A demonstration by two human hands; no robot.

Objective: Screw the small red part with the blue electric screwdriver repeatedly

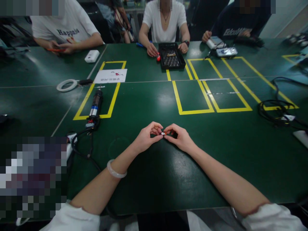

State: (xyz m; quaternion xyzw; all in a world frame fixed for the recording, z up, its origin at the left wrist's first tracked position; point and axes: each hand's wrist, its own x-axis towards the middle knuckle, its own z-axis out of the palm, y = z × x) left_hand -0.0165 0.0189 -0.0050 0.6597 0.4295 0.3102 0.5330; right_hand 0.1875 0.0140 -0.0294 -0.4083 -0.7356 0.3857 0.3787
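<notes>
Just above the green table, my two hands meet in the middle of the view. A tiny part, white and dark with an orange-red end, sits between their fingertips; it is too small to name. My left hand pinches its left side with thumb and fingers. From the other side, my right hand closes thumb and forefinger on the orange-red end. The fingertips hide much of the part. A pale bracelet circles my left wrist.
Across the table, a person handles a red object beside a black tray. Left stands a dark cylindrical electric screwdriver with a cable, near a printed sheet. Black cables lie right. Yellow tape marks rectangles.
</notes>
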